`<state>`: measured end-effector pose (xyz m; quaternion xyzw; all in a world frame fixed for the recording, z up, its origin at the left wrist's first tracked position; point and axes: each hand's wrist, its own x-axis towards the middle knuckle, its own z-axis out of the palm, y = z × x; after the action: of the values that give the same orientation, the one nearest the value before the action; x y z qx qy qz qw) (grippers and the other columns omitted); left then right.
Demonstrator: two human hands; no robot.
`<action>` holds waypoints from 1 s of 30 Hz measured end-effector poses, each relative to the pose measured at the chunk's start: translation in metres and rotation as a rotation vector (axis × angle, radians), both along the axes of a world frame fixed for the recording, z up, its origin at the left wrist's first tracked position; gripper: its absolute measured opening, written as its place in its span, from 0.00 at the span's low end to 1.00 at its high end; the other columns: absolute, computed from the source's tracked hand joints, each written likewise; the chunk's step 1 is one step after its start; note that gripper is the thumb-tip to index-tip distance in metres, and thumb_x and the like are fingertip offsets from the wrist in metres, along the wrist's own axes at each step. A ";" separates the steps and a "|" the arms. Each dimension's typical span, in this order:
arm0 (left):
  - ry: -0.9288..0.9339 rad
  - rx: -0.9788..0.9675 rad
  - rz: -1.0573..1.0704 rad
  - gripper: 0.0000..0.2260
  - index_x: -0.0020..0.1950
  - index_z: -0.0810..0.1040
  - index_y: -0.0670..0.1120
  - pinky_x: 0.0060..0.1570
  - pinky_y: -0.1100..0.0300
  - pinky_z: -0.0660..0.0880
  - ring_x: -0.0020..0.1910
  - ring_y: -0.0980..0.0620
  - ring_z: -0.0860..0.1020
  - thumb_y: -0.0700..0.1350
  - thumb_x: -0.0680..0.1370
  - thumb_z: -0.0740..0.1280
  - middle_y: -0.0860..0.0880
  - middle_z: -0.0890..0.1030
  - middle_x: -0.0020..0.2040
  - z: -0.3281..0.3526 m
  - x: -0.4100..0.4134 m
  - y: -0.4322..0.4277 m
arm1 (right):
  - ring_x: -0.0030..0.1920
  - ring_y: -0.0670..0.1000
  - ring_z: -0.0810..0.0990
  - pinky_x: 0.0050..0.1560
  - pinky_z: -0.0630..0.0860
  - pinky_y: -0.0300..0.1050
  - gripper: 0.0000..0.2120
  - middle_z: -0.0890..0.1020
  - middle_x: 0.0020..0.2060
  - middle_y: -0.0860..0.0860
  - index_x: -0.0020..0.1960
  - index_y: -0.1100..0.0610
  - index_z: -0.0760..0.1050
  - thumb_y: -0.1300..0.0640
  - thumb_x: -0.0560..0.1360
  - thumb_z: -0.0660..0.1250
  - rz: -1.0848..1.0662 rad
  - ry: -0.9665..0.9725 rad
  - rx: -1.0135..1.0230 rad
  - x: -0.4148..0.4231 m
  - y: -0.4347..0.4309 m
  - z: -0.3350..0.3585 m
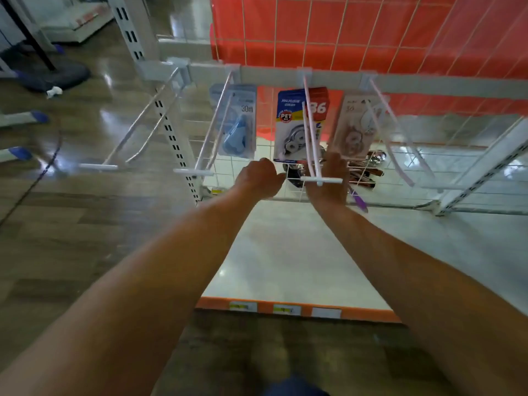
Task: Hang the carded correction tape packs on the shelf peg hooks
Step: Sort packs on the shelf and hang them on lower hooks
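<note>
Three carded correction tape packs hang from white peg hooks on a rail [271,73]: a blue pack [235,124], a white, red and blue pack [291,124] and a pink pack [354,130]. The middle pack sits far back on its peg hook [310,138]. My left hand [261,178] is curled at that pack's lower left corner and seems to pinch it. My right hand [333,175] reaches up behind the hook's end plate, its fingertips at the gap between the middle and pink packs. Its grip is hidden.
An empty hook [137,124] sticks out at the left, and the pink pack's hook [400,138] at the right. Metal spoons [368,164] and a purple item [358,201] lie in a wire basket below. A white shelf [285,252] has an orange front edge [357,312]. A slotted upright [174,138] stands left.
</note>
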<state>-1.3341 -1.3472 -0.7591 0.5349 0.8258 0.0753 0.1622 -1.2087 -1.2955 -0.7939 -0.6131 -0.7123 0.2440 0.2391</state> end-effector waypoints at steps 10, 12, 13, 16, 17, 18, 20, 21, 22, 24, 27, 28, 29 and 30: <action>-0.001 -0.500 -0.217 0.22 0.66 0.72 0.43 0.58 0.52 0.73 0.58 0.45 0.75 0.57 0.81 0.59 0.43 0.77 0.61 0.101 0.051 -0.135 | 0.66 0.60 0.69 0.62 0.71 0.51 0.27 0.70 0.67 0.58 0.71 0.59 0.64 0.46 0.78 0.64 0.307 -0.462 -0.485 0.045 -0.147 0.114; -0.015 -0.534 -0.247 0.22 0.67 0.72 0.43 0.60 0.51 0.73 0.59 0.44 0.75 0.57 0.80 0.60 0.43 0.77 0.62 0.135 0.057 -0.153 | 0.63 0.59 0.72 0.59 0.72 0.49 0.24 0.72 0.65 0.57 0.69 0.59 0.66 0.47 0.78 0.64 0.360 -0.502 -0.511 0.049 -0.164 0.150; -0.018 -0.536 -0.256 0.22 0.67 0.72 0.43 0.61 0.50 0.73 0.59 0.44 0.75 0.57 0.80 0.60 0.44 0.77 0.62 0.154 0.058 -0.159 | 0.62 0.58 0.73 0.58 0.72 0.48 0.23 0.73 0.64 0.57 0.68 0.58 0.67 0.48 0.78 0.65 0.366 -0.497 -0.522 0.049 -0.171 0.171; -0.020 -0.485 -0.271 0.22 0.68 0.72 0.44 0.62 0.51 0.72 0.62 0.45 0.75 0.56 0.80 0.60 0.44 0.76 0.64 0.215 0.061 -0.168 | 0.60 0.57 0.74 0.57 0.73 0.48 0.20 0.75 0.62 0.56 0.67 0.58 0.69 0.51 0.77 0.65 0.386 -0.470 -0.455 0.047 -0.184 0.233; -0.013 -0.461 -0.279 0.22 0.69 0.71 0.44 0.63 0.50 0.72 0.63 0.45 0.74 0.56 0.80 0.61 0.44 0.76 0.65 0.236 0.061 -0.170 | 0.60 0.57 0.75 0.57 0.73 0.48 0.20 0.75 0.62 0.57 0.66 0.58 0.70 0.52 0.77 0.66 0.387 -0.451 -0.427 0.047 -0.187 0.254; -0.003 -0.437 -0.291 0.22 0.69 0.70 0.44 0.63 0.50 0.72 0.63 0.44 0.74 0.55 0.81 0.61 0.44 0.75 0.66 0.256 0.060 -0.169 | 0.61 0.57 0.74 0.58 0.73 0.48 0.19 0.75 0.62 0.57 0.66 0.58 0.70 0.53 0.77 0.65 0.393 -0.437 -0.404 0.047 -0.187 0.274; 0.019 -0.403 -0.295 0.21 0.70 0.69 0.44 0.64 0.49 0.72 0.64 0.44 0.73 0.54 0.81 0.61 0.43 0.74 0.67 0.294 0.059 -0.165 | 0.63 0.58 0.73 0.61 0.72 0.49 0.20 0.75 0.63 0.58 0.67 0.59 0.69 0.54 0.77 0.65 0.398 -0.425 -0.371 0.043 -0.184 0.313; 0.021 -0.380 -0.298 0.21 0.70 0.69 0.44 0.63 0.49 0.72 0.65 0.43 0.73 0.53 0.81 0.60 0.43 0.74 0.67 0.303 0.058 -0.163 | 0.64 0.59 0.72 0.62 0.72 0.50 0.20 0.74 0.64 0.58 0.67 0.59 0.69 0.54 0.77 0.64 0.404 -0.417 -0.364 0.042 -0.182 0.323; 0.040 -0.354 -0.302 0.21 0.70 0.69 0.44 0.63 0.49 0.72 0.64 0.43 0.73 0.53 0.81 0.60 0.43 0.74 0.67 0.339 0.058 -0.164 | 0.65 0.59 0.72 0.62 0.72 0.51 0.20 0.74 0.64 0.58 0.67 0.59 0.69 0.54 0.77 0.64 0.403 -0.393 -0.344 0.045 -0.182 0.359; 0.040 -0.328 -0.300 0.20 0.70 0.70 0.43 0.61 0.51 0.73 0.62 0.43 0.74 0.51 0.81 0.60 0.43 0.75 0.65 0.367 0.059 -0.161 | 0.63 0.60 0.73 0.59 0.73 0.50 0.19 0.75 0.63 0.59 0.66 0.60 0.71 0.55 0.77 0.63 0.413 -0.373 -0.311 0.043 -0.182 0.386; 0.073 -0.249 -0.298 0.16 0.66 0.74 0.44 0.58 0.51 0.75 0.59 0.44 0.76 0.48 0.80 0.61 0.43 0.78 0.61 0.402 0.055 -0.151 | 0.59 0.60 0.76 0.54 0.74 0.49 0.15 0.79 0.58 0.59 0.61 0.59 0.76 0.57 0.76 0.64 0.425 -0.351 -0.217 0.039 -0.172 0.421; 0.084 -0.189 -0.293 0.14 0.62 0.77 0.45 0.56 0.51 0.76 0.57 0.44 0.78 0.46 0.79 0.61 0.44 0.80 0.59 0.415 0.053 -0.147 | 0.58 0.60 0.77 0.52 0.74 0.48 0.13 0.80 0.56 0.58 0.59 0.58 0.78 0.59 0.76 0.63 0.421 -0.325 -0.177 0.039 -0.169 0.436; 0.085 -0.138 -0.280 0.13 0.59 0.79 0.46 0.53 0.51 0.76 0.55 0.44 0.78 0.46 0.78 0.61 0.44 0.81 0.57 0.431 0.052 -0.142 | 0.56 0.60 0.78 0.49 0.73 0.47 0.12 0.81 0.54 0.58 0.56 0.57 0.79 0.60 0.75 0.62 0.409 -0.297 -0.136 0.037 -0.165 0.451; 0.092 -0.078 -0.268 0.12 0.57 0.80 0.47 0.50 0.52 0.77 0.53 0.43 0.79 0.46 0.78 0.60 0.44 0.82 0.55 0.443 0.048 -0.136 | 0.55 0.60 0.78 0.46 0.71 0.47 0.12 0.82 0.52 0.57 0.54 0.56 0.79 0.61 0.74 0.61 0.392 -0.265 -0.076 0.035 -0.160 0.465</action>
<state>-1.2859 -1.4830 -0.3157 0.6364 0.7559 -0.0037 0.1533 -1.1736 -1.4556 -0.3291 -0.4984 -0.8331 0.2298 0.0684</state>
